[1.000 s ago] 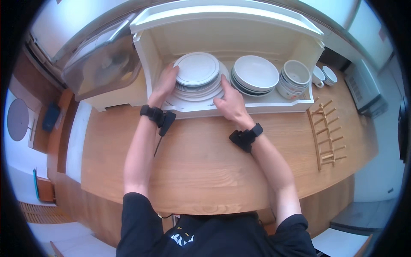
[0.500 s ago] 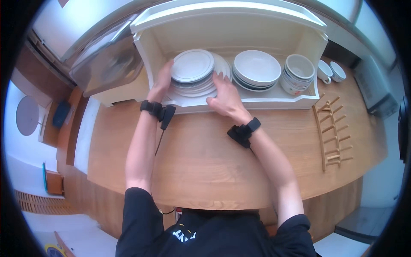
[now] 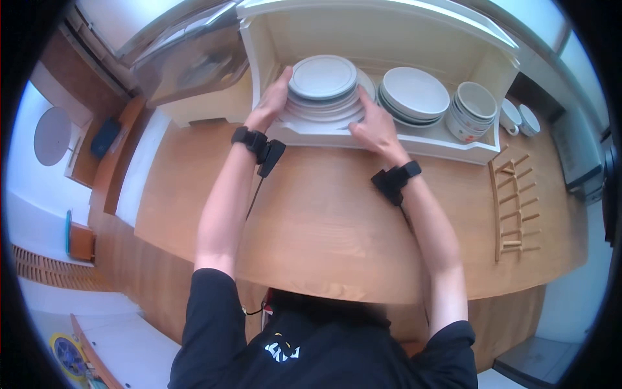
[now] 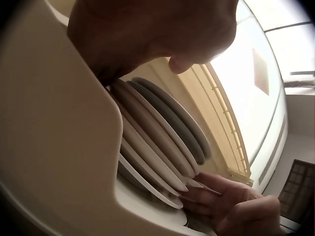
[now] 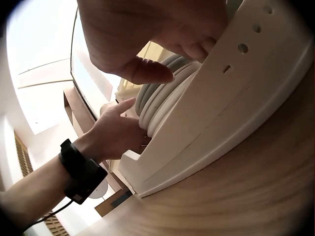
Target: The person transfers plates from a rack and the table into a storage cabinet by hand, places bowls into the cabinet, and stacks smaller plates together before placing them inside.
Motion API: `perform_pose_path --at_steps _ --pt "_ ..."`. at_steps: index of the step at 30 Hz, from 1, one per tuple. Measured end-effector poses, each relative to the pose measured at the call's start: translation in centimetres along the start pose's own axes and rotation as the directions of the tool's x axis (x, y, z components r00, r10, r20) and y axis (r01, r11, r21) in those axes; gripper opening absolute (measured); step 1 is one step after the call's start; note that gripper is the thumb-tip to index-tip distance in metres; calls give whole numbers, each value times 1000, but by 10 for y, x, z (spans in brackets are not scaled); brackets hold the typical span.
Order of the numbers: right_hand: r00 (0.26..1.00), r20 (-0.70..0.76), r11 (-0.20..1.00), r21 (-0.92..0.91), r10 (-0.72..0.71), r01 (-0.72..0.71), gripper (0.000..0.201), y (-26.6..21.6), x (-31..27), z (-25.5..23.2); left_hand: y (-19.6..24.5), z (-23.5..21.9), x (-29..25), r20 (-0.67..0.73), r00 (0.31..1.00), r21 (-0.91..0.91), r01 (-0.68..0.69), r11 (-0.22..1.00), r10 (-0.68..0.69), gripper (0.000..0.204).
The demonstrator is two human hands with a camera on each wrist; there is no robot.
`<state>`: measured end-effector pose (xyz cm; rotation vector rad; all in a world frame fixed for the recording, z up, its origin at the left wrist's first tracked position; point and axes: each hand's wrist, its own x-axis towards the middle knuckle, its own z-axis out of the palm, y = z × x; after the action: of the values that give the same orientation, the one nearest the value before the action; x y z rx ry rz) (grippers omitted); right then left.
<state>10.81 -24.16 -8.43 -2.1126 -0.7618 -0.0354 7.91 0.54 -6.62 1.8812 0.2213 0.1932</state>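
In the head view a stack of white plates (image 3: 322,76) stands in a white cabinet, on its left side. My left hand (image 3: 271,102) grips the stack's left edge; my right hand (image 3: 377,128) holds its right edge, the thumb apart from the fingers. The left wrist view shows the plates (image 4: 152,132) tilted by the camera angle, with my right hand's fingers (image 4: 199,196) at their lower rims. In the right wrist view my left hand (image 5: 115,130) lies against the rims, its fingertips hidden behind the plates (image 5: 165,96). A wider plate (image 3: 368,83) shows behind the stack.
Right of the plates, stacked bowls (image 3: 416,92) and smaller bowls (image 3: 477,102) stand in the cabinet (image 3: 440,148). A wooden peg rack (image 3: 515,211) lies on the table (image 3: 324,227), with cups (image 3: 510,115) farther back. A clear lid (image 3: 194,71) stands open on the left.
Both hands and the stack have shifted slightly left within the cabinet, uncovering more of the wider plate on the right. The head view has also shifted.
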Motion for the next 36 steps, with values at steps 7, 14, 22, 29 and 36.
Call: perform_pose_path --at_steps 7,14,22,29,36 --pt "999 -14 999 38 -39 39 80 12 7 2 17 -18 -55 25 999 5 26 1000 -26 93" --pt "983 -5 982 -55 -182 181 88 23 7 23 0 -2 -37 31 999 8 -35 999 35 84" --pt "992 -2 967 -224 -124 120 93 16 6 27 17 2 -45 40 999 157 -1 988 -5 78" --pt "991 -27 966 -227 -131 122 91 4 -3 20 3 -2 -38 -80 996 86 -19 996 25 75" --pt "960 -124 940 -267 -253 213 94 9 -1 29 -3 6 -39 -101 982 -10 -159 987 157 71"
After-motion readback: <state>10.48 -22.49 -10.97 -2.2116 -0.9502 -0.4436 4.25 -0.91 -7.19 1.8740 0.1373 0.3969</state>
